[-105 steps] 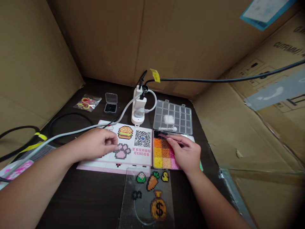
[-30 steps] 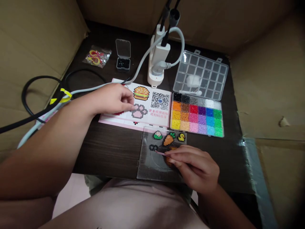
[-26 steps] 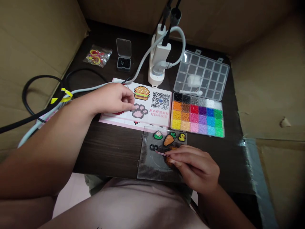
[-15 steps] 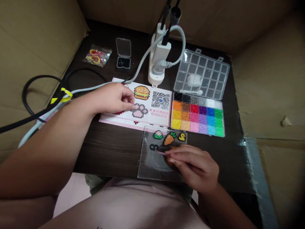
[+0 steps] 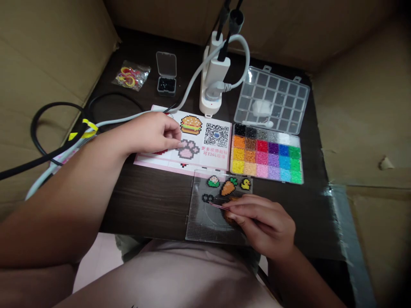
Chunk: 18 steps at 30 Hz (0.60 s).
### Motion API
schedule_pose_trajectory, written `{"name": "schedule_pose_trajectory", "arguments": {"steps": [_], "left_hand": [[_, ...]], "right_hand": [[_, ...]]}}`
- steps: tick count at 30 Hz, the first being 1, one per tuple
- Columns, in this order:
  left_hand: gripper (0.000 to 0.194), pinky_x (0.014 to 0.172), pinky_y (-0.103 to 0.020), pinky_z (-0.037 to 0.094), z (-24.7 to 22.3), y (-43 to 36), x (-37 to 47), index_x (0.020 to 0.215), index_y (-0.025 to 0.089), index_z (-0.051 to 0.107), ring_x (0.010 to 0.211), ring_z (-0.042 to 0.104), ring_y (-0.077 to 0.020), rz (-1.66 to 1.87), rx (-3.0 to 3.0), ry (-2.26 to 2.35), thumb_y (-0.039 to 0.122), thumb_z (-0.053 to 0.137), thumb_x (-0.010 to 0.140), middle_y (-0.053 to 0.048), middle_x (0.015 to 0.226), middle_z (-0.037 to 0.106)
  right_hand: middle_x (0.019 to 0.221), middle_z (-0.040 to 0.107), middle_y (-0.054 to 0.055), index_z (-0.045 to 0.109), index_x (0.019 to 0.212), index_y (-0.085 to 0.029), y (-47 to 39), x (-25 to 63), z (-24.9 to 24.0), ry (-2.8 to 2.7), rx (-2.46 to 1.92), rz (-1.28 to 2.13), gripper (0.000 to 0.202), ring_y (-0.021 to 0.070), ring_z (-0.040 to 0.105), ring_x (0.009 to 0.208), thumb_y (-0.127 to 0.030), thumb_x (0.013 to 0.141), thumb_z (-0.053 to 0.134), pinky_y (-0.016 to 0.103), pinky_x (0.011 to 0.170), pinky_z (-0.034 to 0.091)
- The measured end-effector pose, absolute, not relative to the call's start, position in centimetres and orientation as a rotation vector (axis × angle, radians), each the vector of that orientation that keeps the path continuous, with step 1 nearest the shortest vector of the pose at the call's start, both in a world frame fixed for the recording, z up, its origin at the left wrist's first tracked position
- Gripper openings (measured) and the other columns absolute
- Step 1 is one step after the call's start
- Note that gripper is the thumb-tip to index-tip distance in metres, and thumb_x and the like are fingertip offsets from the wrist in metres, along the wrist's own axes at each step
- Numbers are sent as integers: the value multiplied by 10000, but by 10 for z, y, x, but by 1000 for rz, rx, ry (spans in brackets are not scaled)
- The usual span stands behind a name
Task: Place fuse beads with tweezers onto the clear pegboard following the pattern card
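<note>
My right hand (image 5: 268, 222) pinches thin pinkish tweezers (image 5: 218, 206). Their tip reaches the clear pegboard (image 5: 201, 229), just below a small black outline of fuse beads (image 5: 207, 198). A green-and-pink bead figure (image 5: 213, 181), an orange carrot (image 5: 228, 187) and a yellow duck (image 5: 245, 184) sit along the board's far side. Brown beadwork (image 5: 230, 217) is partly hidden by my right fingers. My left hand (image 5: 157, 131) rests on the printed pattern sheet (image 5: 205, 161), fingers curled closed, thumb and fingertips beside the pink paw picture (image 5: 188, 149). Nothing shows in it.
Right of the sheet lies a sorted bead box (image 5: 267, 154), its clear lid (image 5: 272, 100) folded back. A white power strip (image 5: 212, 96) with cables stands behind. A small box of black beads (image 5: 166, 85) and a bag of trinkets (image 5: 132, 76) lie at the back left. Cardboard walls (image 5: 362, 98) surround the table.
Almost nothing differs. Both hands and the tweezers hold nearly the same positions; the view has shifted very slightly.
</note>
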<state>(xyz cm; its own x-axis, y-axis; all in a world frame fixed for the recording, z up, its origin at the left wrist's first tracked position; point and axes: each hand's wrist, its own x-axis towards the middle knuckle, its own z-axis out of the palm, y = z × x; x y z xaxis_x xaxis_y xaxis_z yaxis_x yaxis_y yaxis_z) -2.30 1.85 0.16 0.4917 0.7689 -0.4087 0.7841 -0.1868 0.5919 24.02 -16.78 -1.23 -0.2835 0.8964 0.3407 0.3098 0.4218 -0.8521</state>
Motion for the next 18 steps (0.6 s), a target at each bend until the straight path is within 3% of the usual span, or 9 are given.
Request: {"name": "schedule_pose_trajectory", "arguments": {"steps": [18], "left_hand": [[284,587,-280,308,2,18,-23,842,153,714,579,487,-115,-49,1917,1296,415,689,735,12,594,558]], "right_hand": [[873,775,76,735,1001,-172,-169,241,-15,-1805,-1041,851,330,168,738,769,49,763,673,289,663,614]]}}
